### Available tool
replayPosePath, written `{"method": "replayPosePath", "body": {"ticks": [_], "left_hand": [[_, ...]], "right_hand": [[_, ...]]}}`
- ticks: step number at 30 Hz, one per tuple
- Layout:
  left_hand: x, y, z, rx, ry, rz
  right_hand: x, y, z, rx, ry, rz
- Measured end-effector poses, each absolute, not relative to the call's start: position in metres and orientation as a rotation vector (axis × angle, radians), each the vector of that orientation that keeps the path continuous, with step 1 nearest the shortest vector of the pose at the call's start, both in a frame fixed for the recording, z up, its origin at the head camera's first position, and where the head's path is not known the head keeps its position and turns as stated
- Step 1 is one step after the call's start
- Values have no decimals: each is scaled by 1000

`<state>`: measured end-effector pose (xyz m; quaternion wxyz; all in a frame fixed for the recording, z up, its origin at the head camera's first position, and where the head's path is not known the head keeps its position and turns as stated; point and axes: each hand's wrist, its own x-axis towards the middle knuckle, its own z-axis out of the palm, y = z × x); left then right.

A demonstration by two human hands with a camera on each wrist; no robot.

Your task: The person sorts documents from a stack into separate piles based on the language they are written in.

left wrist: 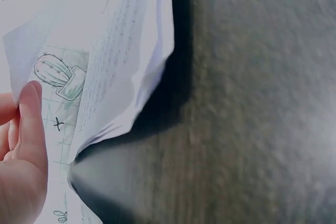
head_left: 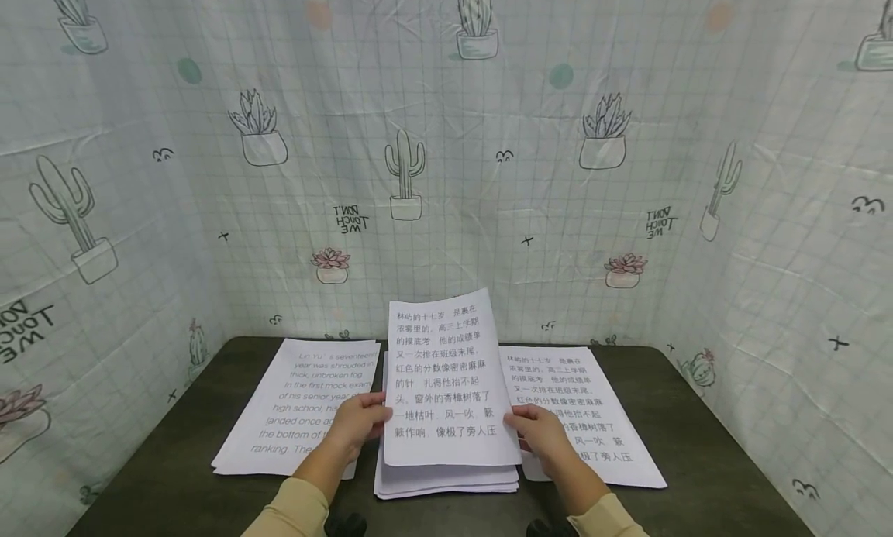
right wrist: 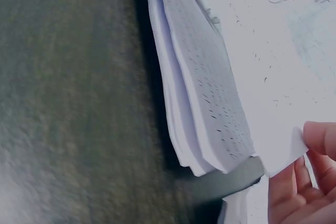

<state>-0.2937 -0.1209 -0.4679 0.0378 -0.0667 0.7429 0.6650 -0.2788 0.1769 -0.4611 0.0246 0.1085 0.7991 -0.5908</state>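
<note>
A sheet of paper (head_left: pixel 443 374) printed with Chinese characters is held up, tilted, between both hands. The left hand (head_left: pixel 357 422) pinches its left edge and the right hand (head_left: pixel 546 436) its right edge. Beneath the sheet lies a middle stack of paper (head_left: pixel 446 481), mostly covered by it. In the left wrist view, thumb and fingers of the left hand (left wrist: pixel 23 145) grip a corner of the sheet. The right wrist view shows the right hand (right wrist: pixel 310 182) pinching the sheet's edge beside a stack of printed paper (right wrist: pixel 210 93) with uneven edges.
To the left lies a pile of paper (head_left: pixel 307 390) with English text, partly behind the left forearm. A pile with Chinese text (head_left: pixel 593 428) lies to the right. The dark table (head_left: pixel 698 444) is enclosed by cactus-patterned curtains (head_left: pixel 446 250). Two dark objects show at the bottom edge.
</note>
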Motion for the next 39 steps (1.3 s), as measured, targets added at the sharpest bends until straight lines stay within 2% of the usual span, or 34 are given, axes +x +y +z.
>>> {"method": "replayPosePath", "body": {"ticks": [18,39], "left_hand": [[-304,-103,-465,-86,2081,2194],[-305,-50,-459,83,1824,2224]], "right_hand": [[-282,209,-453,199,2251,-2007],[-274,295,-442,-77,2056,-1959]]}}
